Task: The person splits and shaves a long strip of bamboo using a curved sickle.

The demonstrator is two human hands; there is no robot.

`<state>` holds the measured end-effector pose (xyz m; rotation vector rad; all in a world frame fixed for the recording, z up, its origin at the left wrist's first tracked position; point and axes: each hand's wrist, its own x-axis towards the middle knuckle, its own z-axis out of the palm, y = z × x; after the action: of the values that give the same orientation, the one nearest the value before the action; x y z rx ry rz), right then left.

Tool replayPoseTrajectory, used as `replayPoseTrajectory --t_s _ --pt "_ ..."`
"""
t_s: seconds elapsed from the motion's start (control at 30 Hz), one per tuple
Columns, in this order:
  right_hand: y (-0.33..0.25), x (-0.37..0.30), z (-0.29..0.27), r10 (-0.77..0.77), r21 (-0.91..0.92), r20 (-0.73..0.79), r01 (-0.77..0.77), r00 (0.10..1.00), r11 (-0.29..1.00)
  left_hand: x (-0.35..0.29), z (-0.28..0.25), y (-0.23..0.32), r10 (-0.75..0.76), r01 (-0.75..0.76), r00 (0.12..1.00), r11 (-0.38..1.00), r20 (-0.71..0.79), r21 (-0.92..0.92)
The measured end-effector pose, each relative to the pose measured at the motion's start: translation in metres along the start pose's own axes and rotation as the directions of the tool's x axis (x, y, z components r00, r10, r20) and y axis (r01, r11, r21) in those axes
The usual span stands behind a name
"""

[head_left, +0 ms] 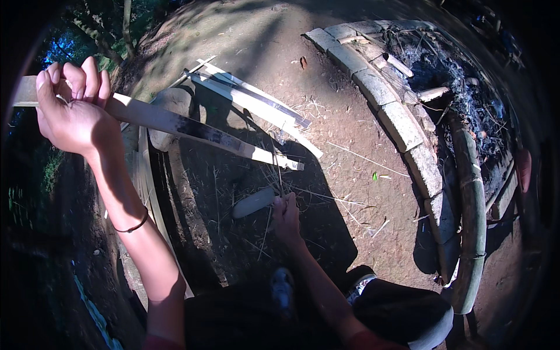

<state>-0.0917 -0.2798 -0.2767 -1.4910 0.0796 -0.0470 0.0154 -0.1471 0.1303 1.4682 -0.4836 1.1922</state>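
Left forearm (143, 248): nearest the camera, bare, angled up and leftward; dark wristband (139, 226) below the wrist.
Left hand (76, 116): palm turned up, fingers curled round a bamboo strip (169, 121) toward its left end.
Strip position: slants across from the left hand, down and right, its far tip over shaded ground (326, 233); crosses the line of sight to a rounded log or stone (171, 114). Cannot tell whether they touch.
Strip surface: pale, flat, dark patch partway along; scorch or shadow, unclear.
Handling (judgement): probably light, stiff lengthwise, a little springy. Smooth face could slip; edges may be sharp or splintery, and it would likely split along the grain.
Where to hold: across both flat faces, well back from the far tip, skin off the edges.
Right hand (286, 219): low, in shade, fingers bunched round the bottom of a slim upright piece (280, 178); perhaps a blade seen edge-on, cannot be sure. Its top comes close to the strip's far end; contact unclear.
Beside right hand: flat grey piece (252, 203), rounded at one end, kind uncertain.
Ground litter: thin slivers (367, 159) scattered about; several pale strips (251, 102) lying together farther off.
Right side: curved brick border (379, 90) around ash (429, 64); thick bamboo pole (471, 204) alongside.
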Motion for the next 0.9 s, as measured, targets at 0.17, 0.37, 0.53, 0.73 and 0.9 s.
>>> replayPoseTrajectory --t_s 0.17,0.37,0.53,0.73,0.9 --pt "-0.014 -0.007 0.016 -0.058 0.083 -0.014 0.059 0.998 0.995 -0.01 0.023 0.011 0.049 -0.028 0.977 0.994 -0.207 0.103" --pt "0.011 0.007 -0.006 0.038 -0.054 -0.056 -0.041 0.998 0.998 -0.005 0.011 0.006 -0.016 0.022 0.994 0.998 -0.113 0.052" --pt "-0.041 -0.01 0.019 -0.042 0.228 0.039 0.032 0.998 0.973 -0.011 0.026 0.012 0.047 -0.03 0.976 0.996 -0.211 0.081" --pt "0.036 0.012 -0.022 0.043 -0.124 -0.123 -0.058 0.992 0.991 -0.012 0.024 0.011 -0.075 0.081 0.987 0.996 -0.14 0.039" --pt "-0.014 -0.004 0.013 -0.03 0.036 -0.026 0.031 0.999 0.999 -0.003 0.013 0.007 0.007 -0.004 0.998 0.999 -0.061 0.044"
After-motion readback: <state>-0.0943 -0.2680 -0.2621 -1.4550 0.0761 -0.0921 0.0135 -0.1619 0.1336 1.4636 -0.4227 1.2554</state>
